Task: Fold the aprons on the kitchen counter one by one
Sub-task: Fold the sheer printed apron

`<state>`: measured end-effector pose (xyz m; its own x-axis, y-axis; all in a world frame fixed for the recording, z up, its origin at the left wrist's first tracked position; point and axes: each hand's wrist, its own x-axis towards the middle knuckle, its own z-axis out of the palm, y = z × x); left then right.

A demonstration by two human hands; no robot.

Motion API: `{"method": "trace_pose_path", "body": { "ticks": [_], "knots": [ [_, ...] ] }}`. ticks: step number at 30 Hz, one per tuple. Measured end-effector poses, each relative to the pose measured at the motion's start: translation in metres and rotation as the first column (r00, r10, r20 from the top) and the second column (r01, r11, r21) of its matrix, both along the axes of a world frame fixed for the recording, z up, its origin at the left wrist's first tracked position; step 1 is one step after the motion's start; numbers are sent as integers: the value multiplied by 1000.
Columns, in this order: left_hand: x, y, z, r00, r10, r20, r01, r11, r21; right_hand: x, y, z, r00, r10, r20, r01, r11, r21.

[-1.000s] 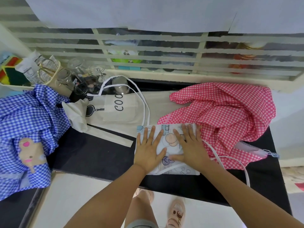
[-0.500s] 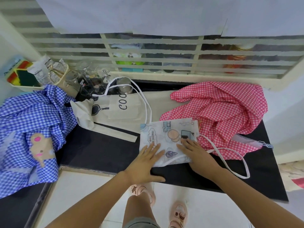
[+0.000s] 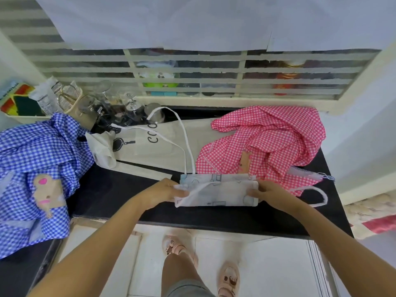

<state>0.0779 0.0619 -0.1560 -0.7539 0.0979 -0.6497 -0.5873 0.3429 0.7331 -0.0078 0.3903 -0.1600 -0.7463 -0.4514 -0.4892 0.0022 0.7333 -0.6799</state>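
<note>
Your left hand and right hand pinch both ends of the printed apron; it looks soft and floppy, so hold the edges.

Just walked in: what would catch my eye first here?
The left hand and right hand grip the ends of a white printed apron, folded into a strip at the front of the black counter. A crumpled pink checked apron lies behind it on the right; a blue checked apron is heaped on the left.
</note>
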Motion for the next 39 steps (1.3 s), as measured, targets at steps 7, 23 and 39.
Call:
{"method": "trace_pose_path", "body": {
  "ticks": [7, 23, 39],
  "knots": [
    [-9, 26, -31, 963, 194, -188, -235, 946, -225, 4, -24, -21, 933, -358, -24, 357, 933, -41],
    [-5, 71, -76, 580, -786, -216, 147, 361, -921, -10, -28, -18, 923, -383, 48, 383, 924, 8],
    [-13, 69, -70, 601, -773, -201, 231, 409, -883, 39, -65, -37, 718, 428, -549, -174, 874, 454]
  ]
}}
